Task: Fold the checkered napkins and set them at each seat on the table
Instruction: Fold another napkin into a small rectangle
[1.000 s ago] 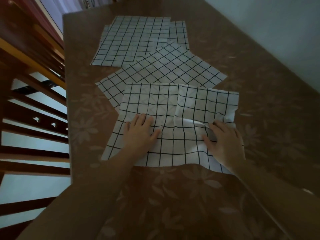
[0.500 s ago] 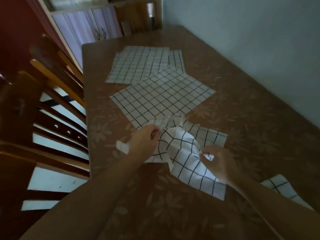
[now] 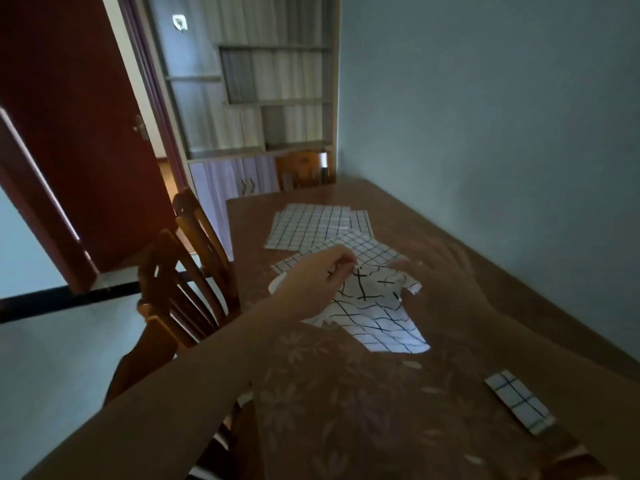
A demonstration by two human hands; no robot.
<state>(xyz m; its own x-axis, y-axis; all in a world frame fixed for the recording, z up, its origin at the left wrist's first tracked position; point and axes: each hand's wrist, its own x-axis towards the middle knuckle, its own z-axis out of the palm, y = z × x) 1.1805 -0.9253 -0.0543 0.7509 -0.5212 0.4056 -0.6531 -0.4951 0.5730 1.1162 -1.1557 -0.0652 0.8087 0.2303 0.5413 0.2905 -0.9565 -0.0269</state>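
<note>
A white napkin with a black grid (image 3: 377, 320) hangs crumpled above the brown flowered table (image 3: 346, 403). My left hand (image 3: 325, 275) pinches its upper left edge. My right hand (image 3: 440, 271), blurred by motion, is at the napkin's upper right with fingers spread; whether it grips the cloth is unclear. Behind the hands, one flat checkered napkin (image 3: 367, 251) lies at an angle, and a stack of flat napkins (image 3: 311, 225) lies farther back. A folded checkered napkin (image 3: 519, 401) rests near the table's right front.
Wooden chairs (image 3: 187, 278) stand along the table's left edge, and another chair (image 3: 301, 168) stands at the far end. A wall runs close along the right side. A red door (image 3: 69, 133) and a shelf cabinet (image 3: 263, 98) are beyond.
The napkin that lay flat under both palms has been gathered and lifted off the table. My head has tilted up, showing the room and the far chair.
</note>
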